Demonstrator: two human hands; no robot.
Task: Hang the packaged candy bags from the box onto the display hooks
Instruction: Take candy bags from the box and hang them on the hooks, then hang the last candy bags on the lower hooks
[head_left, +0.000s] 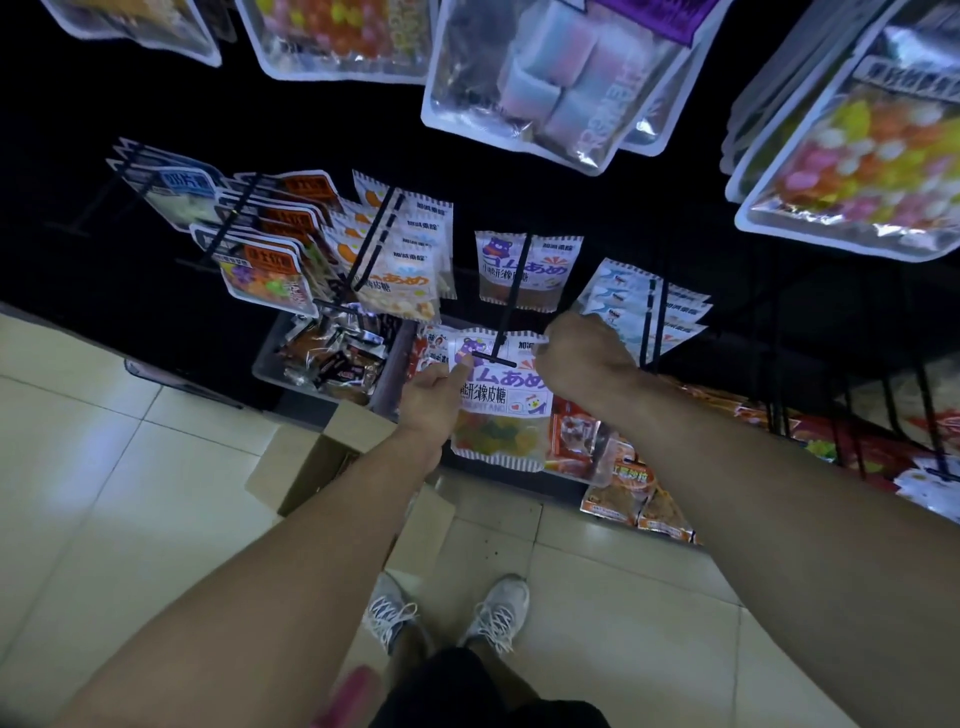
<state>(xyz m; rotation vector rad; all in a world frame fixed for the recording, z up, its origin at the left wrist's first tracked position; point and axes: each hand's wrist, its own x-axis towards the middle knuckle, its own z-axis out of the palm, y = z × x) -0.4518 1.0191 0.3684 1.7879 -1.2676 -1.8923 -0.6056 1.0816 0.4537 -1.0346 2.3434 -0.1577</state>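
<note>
Bare forearms, grey laced trainers (447, 610)

Japanese "ゴムあめ" printed in purple on the held candy bag (498, 395), same lettering seen on the hung bag (527, 267) behind, smaller print unreadable

Two hands: left hand (431, 395), right hand (584, 364). Purple bear candy bags: two, the held bag (501, 410) and one hung bag (527, 267) behind it. One cardboard box (332, 452) on the floor. Two sneakers (441, 608). One grey bin (291, 358) of loose packets (contents too jumbled to count).
</note>
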